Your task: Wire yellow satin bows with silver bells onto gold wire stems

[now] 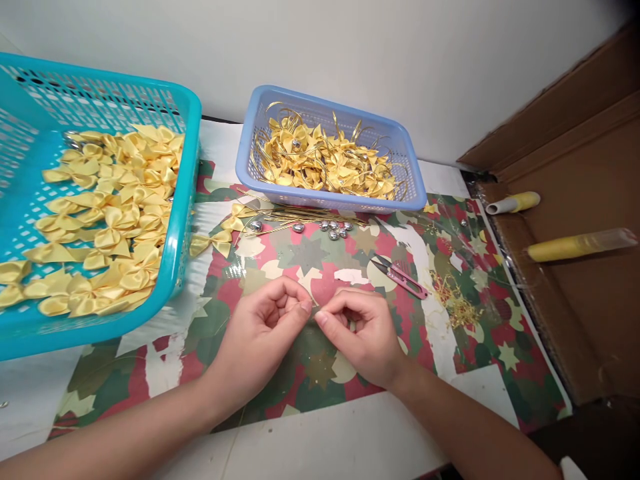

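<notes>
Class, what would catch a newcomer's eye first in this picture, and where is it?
A large turquoise perforated plastic basket of yellow satin bows dominates the left side. At centre, the left hand and right hand are close together; beyond them stands a smaller blue perforated plastic basket.

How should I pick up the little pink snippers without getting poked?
I'd take the pink snippers by the rounded end of the pink handle, coming from the lower right. They lie flat, with the dark pointed blades aimed up and left, away from that end.
</notes>
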Demonstrator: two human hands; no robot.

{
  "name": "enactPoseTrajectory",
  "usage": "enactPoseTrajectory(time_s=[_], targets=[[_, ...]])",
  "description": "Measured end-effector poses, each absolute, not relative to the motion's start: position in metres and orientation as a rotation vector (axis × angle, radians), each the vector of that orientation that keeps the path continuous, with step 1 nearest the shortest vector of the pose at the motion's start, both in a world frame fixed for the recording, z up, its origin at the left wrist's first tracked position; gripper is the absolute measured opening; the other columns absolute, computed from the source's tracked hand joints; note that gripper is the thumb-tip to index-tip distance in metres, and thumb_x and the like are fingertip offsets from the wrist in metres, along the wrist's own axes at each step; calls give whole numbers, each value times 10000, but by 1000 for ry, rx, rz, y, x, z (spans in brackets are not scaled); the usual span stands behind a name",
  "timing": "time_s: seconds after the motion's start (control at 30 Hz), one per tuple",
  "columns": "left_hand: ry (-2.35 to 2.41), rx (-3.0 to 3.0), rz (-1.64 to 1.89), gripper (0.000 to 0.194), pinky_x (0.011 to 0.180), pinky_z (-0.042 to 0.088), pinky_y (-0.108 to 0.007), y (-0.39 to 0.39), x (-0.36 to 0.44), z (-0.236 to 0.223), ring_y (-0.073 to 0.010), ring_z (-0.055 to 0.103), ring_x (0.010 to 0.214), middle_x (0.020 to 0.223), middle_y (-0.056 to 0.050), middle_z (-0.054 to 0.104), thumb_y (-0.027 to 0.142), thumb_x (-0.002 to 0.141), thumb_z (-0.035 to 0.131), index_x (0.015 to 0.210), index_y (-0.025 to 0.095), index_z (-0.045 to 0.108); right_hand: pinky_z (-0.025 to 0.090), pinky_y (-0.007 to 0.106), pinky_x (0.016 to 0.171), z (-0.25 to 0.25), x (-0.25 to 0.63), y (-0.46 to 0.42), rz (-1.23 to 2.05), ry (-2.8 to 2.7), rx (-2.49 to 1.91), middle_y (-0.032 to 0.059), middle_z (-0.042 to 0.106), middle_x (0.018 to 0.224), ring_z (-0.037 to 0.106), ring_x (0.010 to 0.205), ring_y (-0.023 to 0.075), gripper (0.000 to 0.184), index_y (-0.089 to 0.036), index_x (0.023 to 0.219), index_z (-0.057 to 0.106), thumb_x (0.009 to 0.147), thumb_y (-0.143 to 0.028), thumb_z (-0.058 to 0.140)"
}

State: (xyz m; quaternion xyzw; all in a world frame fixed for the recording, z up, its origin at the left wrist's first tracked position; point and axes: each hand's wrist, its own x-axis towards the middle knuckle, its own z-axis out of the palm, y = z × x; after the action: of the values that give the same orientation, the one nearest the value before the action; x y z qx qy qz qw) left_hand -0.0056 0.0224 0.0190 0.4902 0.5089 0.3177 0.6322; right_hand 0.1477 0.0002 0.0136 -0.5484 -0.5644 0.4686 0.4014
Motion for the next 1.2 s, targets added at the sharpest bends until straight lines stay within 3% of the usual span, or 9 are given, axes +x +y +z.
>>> enactPoseTrajectory(time_s=[0.2, 0.93, 1.2], targets=[[1158, 1138, 704, 181, 396, 223, -178, 25, -5, 21, -64, 288, 446, 506, 91, 333, 336, 804, 574, 717, 179, 553, 344, 206, 450, 14, 147, 1, 1181, -1422, -1380, -52, 408, 503, 371, 474, 73, 235, -178, 568, 514, 784, -166, 604], [1153, 1128, 692, 208, 410, 210, -175, 26, -5, 17, -66, 287, 463, 507, 77, 359, 337, 816, 561, 686, 174, 553, 350, 212, 443, 13, 147, 0, 1203, -1415, -1378, -46, 428, 496, 378, 474, 78, 226, -177, 561, 554, 777, -183, 623], [1142, 1106, 667, 187, 409, 208, -174, 24, -5, 16, -65, 281, 457, 504, 83, 341, 322, 800, 572, 690, 171, 552, 376, 231, 479, 18, 151, 2, 1262, -1310, -1318, -34, 484, 569, 419, 507, 88, 88, -168, 692, 614, 774, -186, 587]])
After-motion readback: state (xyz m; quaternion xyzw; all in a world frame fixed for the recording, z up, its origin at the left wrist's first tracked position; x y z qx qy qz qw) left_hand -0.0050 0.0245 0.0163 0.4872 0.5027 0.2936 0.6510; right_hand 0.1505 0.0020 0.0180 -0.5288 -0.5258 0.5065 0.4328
